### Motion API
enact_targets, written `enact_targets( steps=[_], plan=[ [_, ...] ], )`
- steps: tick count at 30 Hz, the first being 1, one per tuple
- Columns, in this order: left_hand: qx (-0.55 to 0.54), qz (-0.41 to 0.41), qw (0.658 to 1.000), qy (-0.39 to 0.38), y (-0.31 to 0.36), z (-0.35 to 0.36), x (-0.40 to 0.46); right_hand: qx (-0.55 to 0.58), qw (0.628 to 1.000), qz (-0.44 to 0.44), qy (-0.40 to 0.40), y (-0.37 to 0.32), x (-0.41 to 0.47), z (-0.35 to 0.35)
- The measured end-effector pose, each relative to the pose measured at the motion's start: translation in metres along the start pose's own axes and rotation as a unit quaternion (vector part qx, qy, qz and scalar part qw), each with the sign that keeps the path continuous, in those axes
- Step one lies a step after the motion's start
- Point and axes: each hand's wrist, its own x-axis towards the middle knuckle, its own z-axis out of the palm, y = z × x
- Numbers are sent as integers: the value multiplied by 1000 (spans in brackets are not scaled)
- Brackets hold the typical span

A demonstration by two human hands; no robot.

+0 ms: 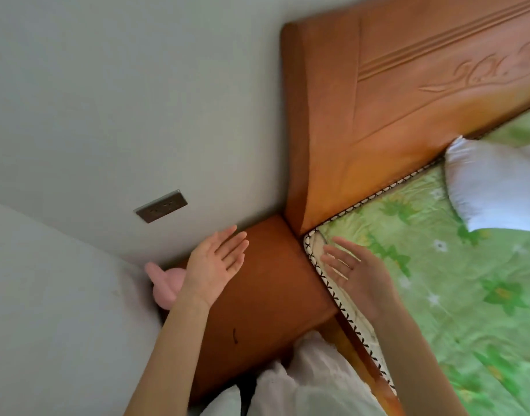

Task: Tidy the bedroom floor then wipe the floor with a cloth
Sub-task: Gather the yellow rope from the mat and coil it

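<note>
Head view: I find both hands empty, fingers spread, above the wooden bedside cabinet [257, 295]. The left hand [218, 262] hovers over its wall-side edge, the right hand [356, 274] over its bed-side edge by the mattress [437, 280]. A pink object [164, 285] sits behind the cabinet's far corner. No cloth or floor is visible. Risk: that object goes unnoticed, leaving tidying incomplete.

The bed [422, 295], in a green flowered sheet [467, 325], carries a white pillow [494, 190] beyond the right grip [356, 274], against the headboard [392, 100].
</note>
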Motion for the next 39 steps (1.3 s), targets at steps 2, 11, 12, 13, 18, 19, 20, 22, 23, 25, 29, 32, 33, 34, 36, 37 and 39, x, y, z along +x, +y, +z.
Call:
enact_targets(
  steps=[2,11,12,13,18,19,20,22,23,25,29,32,33,34,36,37,39],
  plan=[
    [23,-7,999,-35,-13,22,-10,21,999,-27,2,-13,-19,-17],
    [109,-70,980,-154,-135,120,-73,128,982,-117,81,-54,-126,-155],
    [118,-79,976,-168,-150,133,-81,138,978,-129,90,-56,-141,-175],
    [128,-89,971,-181,-167,145,-89,150,973,-141,101,-57,-155,-194],
    [187,-153,935,-261,-256,201,-133,217,942,-183,177,-50,-222,-283],
    [199,-167,925,-276,-274,212,-143,224,936,-194,191,-48,-235,-298],
    [212,-180,915,-292,-292,222,-153,234,928,-212,199,-47,-249,-311],
    [232,-208,894,-321,-326,243,-173,246,915,-237,215,-43,-277,-340],
    [243,-226,883,-332,-343,252,-183,256,905,-249,230,-39,-290,-353],
    [277,-256,853,-361,-372,268,-202,285,879,-283,256,-28,-316,-379],
    [331,-303,790,-418,-414,291,-232,346,824,-318,316,-6,-358,-410],
    [376,-324,741,-453,-441,310,-247,385,778,-328,372,7,-380,-423],
    [389,-331,726,-461,-450,316,-251,395,764,-331,388,11,-385,-426],
    [401,-338,710,-470,-459,323,-255,407,749,-336,400,15,-390,-428],
    [423,-350,680,-487,-477,339,-265,429,721,-341,424,22,-402,-433],
    [432,-355,665,-495,-486,346,-271,439,705,-347,435,27,-408,-435],
    [449,-363,635,-513,-504,361,-284,463,663,-367,460,35,-425,-438]
  ],
)
